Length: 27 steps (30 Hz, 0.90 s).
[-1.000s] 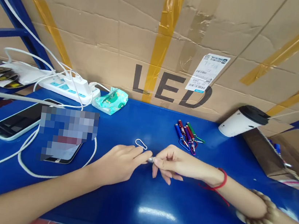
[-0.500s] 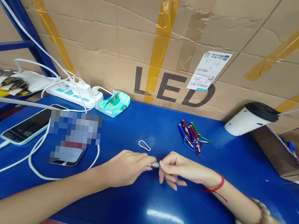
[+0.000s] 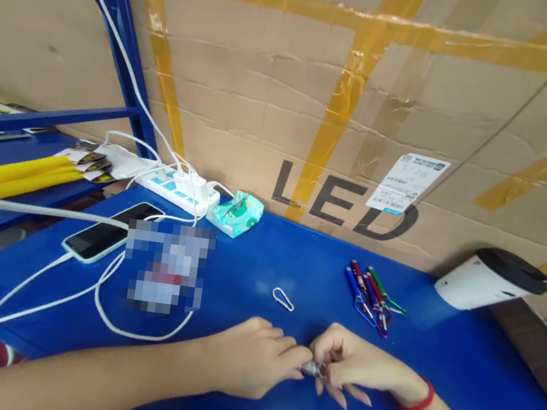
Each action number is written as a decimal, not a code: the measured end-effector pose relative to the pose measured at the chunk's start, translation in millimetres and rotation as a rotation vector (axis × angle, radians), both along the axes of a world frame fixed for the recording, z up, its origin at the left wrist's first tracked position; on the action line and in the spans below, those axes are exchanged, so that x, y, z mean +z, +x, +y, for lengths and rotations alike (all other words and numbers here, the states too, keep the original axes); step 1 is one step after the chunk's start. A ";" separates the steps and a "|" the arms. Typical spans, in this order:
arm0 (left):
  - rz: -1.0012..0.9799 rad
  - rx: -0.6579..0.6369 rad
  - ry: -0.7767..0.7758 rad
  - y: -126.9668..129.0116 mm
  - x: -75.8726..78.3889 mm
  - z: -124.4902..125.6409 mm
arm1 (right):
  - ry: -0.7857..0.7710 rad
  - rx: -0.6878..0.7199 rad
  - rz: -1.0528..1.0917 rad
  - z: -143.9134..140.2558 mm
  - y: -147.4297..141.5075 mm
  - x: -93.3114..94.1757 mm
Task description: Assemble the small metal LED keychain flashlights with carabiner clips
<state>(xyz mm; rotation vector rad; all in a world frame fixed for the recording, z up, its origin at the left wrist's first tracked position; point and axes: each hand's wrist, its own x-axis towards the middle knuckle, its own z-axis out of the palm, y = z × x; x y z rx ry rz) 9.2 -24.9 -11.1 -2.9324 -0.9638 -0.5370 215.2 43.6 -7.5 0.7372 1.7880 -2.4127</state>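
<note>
Between my two hands is a small silver metal tube [image 3: 311, 369] with ridges and a ring-like end; the fingers hide most of it. My left hand [image 3: 260, 359] is closed, gripping its left end with thumb and forefinger. Thumb and forefinger of my right hand [image 3: 346, 362] pinch the right end, the other fingers hanging loosely below. Just beyond my hands, a silver carabiner [image 3: 283, 299] lies on the blue table [image 3: 238, 281]. To its right sits a small pile of coloured metal keychain sticks [image 3: 367, 295] with carabiners, in blue, red, purple and green.
At the back stand a white power strip [image 3: 169, 188] and a green tissue pack [image 3: 234, 214]. White cables loop by a phone [image 3: 111, 232] at left; a blurred patch covers another item. A lidded paper cup [image 3: 485, 283] leans at right. A large cardboard box [image 3: 248, 94] walls the back.
The camera view has shifted, so everything appears lower and further right. Both hands still hold the tube; its right end, with a ring-like shape, shows more between the right fingers.
</note>
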 end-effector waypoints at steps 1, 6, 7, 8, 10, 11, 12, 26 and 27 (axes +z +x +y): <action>-0.001 0.006 0.018 0.3 -0.2 -0.9 | -0.002 -0.003 -0.020 0.2 0.0 -0.6; 0.039 0.031 0.021 -0.1 0.5 -3.8 | 0.003 -0.018 -0.105 -0.2 -1.8 -0.5; 0.045 0.027 0.011 -0.4 0.6 -3.9 | 0.010 -0.021 -0.125 -0.9 -2.6 -0.2; 0.052 0.016 -0.002 -0.7 0.6 -3.7 | 0.020 -0.023 -0.144 -1.6 -3.4 -0.1; 0.070 -0.010 -0.033 -1.3 0.3 -2.6 | 0.038 -0.036 -0.170 -2.7 -4.2 -0.5; 0.073 -0.017 -0.053 -1.6 0.0 -1.9 | 0.039 -0.040 -0.171 -2.7 -4.2 -1.0; 0.069 -0.018 -0.077 -1.8 -0.3 -1.2 | 0.035 -0.043 -0.166 -2.4 -3.8 -1.6; -0.091 -0.064 -0.155 -0.7 2.1 -0.6 | 0.034 -0.026 -0.087 -1.1 -3.0 6.3; -0.096 -0.065 -0.156 -0.6 2.7 0.2 | 0.044 -0.024 -0.076 -0.9 -2.5 6.2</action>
